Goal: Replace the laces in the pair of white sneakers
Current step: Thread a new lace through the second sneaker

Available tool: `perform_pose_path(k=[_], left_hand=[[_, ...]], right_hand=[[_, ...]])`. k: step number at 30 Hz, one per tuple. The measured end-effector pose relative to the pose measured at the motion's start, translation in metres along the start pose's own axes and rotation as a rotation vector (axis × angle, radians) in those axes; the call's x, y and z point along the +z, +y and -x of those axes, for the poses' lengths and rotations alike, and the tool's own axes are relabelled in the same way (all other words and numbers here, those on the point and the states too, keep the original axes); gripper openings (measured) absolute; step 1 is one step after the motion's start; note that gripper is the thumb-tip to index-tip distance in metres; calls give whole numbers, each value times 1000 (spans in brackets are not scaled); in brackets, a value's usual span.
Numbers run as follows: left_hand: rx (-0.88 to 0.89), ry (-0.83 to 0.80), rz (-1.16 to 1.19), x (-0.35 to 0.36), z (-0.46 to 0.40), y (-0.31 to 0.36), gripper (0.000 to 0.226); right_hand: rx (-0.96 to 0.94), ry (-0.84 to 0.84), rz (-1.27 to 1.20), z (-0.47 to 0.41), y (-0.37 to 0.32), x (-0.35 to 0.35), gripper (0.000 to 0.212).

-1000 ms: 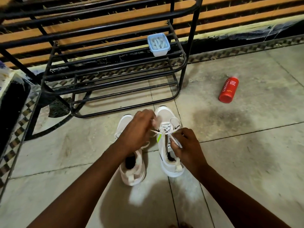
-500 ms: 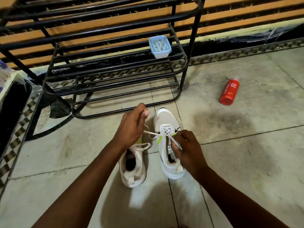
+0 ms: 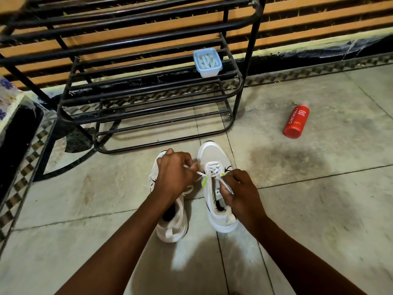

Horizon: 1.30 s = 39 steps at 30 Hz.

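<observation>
In front of the black rack [image 3: 148,99], my left hand [image 3: 174,175] and right hand [image 3: 240,190] each pinch a lace [image 3: 201,173] end over the right sneaker [image 3: 214,167].

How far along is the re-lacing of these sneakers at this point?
Done: the right sneaker has lace crossed through its lowest eyelets only. In hand: the left hand pinches one lace end, the right hand grips the other. Left: its upper eyelets. The left sneaker is mostly hidden; loose lace shows beside it, so its state is unclear.
</observation>
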State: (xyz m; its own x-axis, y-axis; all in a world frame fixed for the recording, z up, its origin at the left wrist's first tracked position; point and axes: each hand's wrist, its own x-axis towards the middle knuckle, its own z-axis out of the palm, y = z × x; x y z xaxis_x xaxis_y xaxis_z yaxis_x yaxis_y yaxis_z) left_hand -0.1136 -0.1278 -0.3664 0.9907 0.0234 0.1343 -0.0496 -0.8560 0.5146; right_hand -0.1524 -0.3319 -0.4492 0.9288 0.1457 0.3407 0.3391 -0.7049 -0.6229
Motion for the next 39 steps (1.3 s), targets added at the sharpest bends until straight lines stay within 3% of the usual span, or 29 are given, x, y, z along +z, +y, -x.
perform_pose_path(k=[3, 7, 13, 18, 27, 32, 35, 37, 39], left_hand=[[58, -110, -163, 9, 4, 4, 8], [20, -261, -180, 16, 7, 12, 8], [-42, -348, -208, 24, 7, 17, 14], [11, -374, -286, 26, 10, 14, 10], [-49, -189, 63, -5, 2, 24, 7], [-16, -134, 419, -31, 3, 39, 19], [36, -90, 491, -48, 3, 51, 15], [64, -81, 551, -59, 4, 57, 12], [95, -79, 561, -68, 4, 62, 11]], right_hand=[[35, 7, 7, 1, 0, 1, 19], [58, -10, 21, 1, 2, 3, 24], [85, 20, -20, 0, 1, 5, 20], [97, -9, -28, 0, 1, 3, 24], [127, -119, -3, -10, -1, -7, 21], [163, -8, -280, -19, -16, -31, 51], [159, -108, -573, -38, -40, -50, 62], [151, -191, -683, -56, -54, -57, 59], [119, -198, -751, -68, -65, -62, 39]])
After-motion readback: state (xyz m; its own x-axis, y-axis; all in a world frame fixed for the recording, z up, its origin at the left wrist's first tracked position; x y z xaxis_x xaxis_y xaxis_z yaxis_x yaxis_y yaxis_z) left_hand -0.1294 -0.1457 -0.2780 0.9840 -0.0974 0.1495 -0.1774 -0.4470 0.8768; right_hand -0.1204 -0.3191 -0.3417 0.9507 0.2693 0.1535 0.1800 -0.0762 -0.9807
